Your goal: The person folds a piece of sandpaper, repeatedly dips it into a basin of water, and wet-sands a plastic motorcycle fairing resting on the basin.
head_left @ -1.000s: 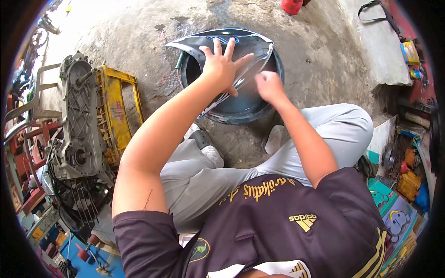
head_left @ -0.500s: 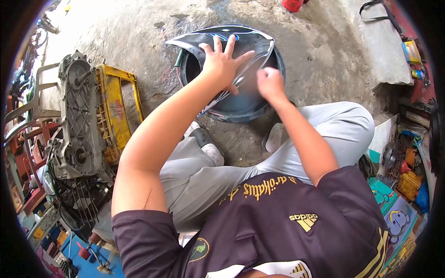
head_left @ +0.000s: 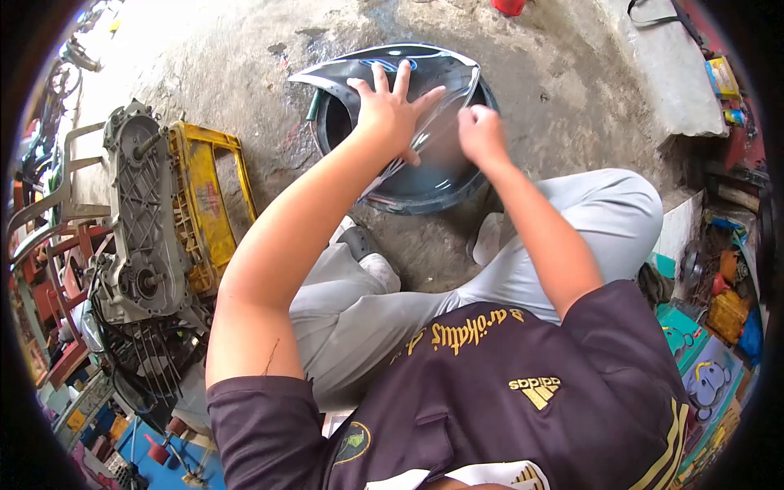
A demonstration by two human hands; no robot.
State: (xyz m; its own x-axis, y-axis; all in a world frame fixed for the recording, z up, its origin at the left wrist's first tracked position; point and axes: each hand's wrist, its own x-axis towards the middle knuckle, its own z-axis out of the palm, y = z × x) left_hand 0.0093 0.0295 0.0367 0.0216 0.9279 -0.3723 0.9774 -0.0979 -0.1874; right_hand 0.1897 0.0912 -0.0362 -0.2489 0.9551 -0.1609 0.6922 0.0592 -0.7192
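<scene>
A black motorcycle body panel (head_left: 349,69) with blue and white graphics lies across the top of a round black tub (head_left: 433,198). My left hand (head_left: 387,116) rests flat on the panel with its fingers spread. Close to the panel's right edge, my right hand (head_left: 482,135) is closed in a pinch. A see-through film (head_left: 442,132) stretches from the panel's edge to the pinching fingers. Its outline is blurred, and the fingertips are partly hidden.
To the left stand a grey metal engine casing (head_left: 147,220) and a yellow plastic crate (head_left: 204,184). A raised concrete slab (head_left: 670,90) is at the upper right. Boxes and parts crowd the lower right. A red object (head_left: 508,6) sits at the top edge.
My right hand has moved slightly up, nearer the panel's upper right corner. My left hand stays spread on the panel. The whole view has shifted a little.
</scene>
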